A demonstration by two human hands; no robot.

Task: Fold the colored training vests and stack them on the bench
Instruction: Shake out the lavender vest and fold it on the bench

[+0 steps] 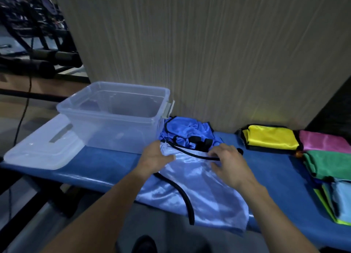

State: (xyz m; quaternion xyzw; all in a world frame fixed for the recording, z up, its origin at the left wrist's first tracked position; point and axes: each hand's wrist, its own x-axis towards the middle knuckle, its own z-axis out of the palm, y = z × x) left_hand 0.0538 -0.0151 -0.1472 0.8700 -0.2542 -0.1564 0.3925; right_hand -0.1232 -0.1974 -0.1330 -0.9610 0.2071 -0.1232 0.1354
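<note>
A blue training vest (197,192) with black trim lies spread on the blue bench (98,167), its lower part hanging over the front edge and its upper part bunched near the wall. My left hand (153,157) rests flat on the vest's left edge with fingers straight. My right hand (228,161) is over the vest's upper middle, its fingers curled at the black trim; whether they pinch it is not clear. Folded vests lie at the right: yellow (271,138), pink (322,140), green (326,165), and a light blue one on a lime one (340,201).
A clear plastic bin (114,117) stands on the bench's left part, against the vest's bunched end. Its lid (43,150) lies flat beside it at the left end. A beige wall panel (209,53) backs the bench. Dark gym equipment (32,43) stands far left.
</note>
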